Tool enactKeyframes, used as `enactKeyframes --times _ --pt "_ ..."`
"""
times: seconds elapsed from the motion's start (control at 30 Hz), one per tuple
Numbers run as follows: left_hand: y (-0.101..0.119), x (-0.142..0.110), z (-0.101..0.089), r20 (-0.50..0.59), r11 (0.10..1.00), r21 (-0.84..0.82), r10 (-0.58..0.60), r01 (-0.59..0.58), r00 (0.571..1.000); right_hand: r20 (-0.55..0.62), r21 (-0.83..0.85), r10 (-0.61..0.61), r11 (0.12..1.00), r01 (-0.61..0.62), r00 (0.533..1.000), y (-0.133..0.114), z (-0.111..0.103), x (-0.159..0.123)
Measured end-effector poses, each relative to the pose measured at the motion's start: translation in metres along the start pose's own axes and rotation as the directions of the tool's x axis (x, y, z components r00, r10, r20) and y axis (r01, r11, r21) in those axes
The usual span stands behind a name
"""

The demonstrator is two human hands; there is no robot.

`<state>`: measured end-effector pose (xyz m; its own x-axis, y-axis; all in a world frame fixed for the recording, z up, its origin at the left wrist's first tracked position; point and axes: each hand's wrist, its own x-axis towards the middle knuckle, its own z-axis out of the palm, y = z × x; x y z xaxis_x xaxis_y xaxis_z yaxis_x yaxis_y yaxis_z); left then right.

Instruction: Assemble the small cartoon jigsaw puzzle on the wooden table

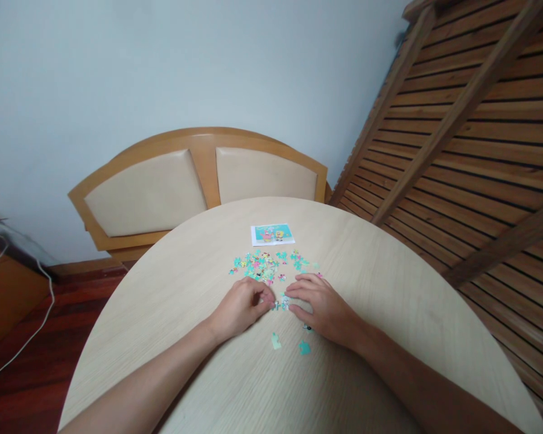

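My left hand is closed, thumb and forefinger pinching a small puzzle piece at the table's middle. Just right of it lies a small cluster of puzzle pieces, pale with dark markings and a green bit at the top. My right hand holds that cluster at its right side between thumb and fingertips, with the other fingers stretched out. The two hands are close together but apart. Nearer to me are a pale green puzzle piece and a teal puzzle piece. Another piece is partly hidden under my right hand.
A loose heap of teal, pink and yellow puzzle pieces spreads beyond my hands. Behind it lies a picture card with cartoon figures. The round wooden table has a padded chair at its far side and wooden slats to the right.
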<state>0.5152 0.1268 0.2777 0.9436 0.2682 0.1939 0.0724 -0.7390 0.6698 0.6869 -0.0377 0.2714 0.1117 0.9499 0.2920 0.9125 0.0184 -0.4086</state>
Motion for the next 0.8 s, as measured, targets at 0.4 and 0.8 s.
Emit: enactKeyframes --times 0.4,0.8 --pt "0.025 -0.007 0.001 0.069 0.976 0.137 -0.180 0.169 0.981 -0.046 0.002 -0.021 1.000 0.021 0.999 0.001 0.003 0.001" --pt "0.025 -0.006 -0.014 0.141 0.990 0.113 -0.102 0.087 0.985 0.055 0.026 0.059 0.998 -0.060 0.997 0.000 -0.025 -0.001"
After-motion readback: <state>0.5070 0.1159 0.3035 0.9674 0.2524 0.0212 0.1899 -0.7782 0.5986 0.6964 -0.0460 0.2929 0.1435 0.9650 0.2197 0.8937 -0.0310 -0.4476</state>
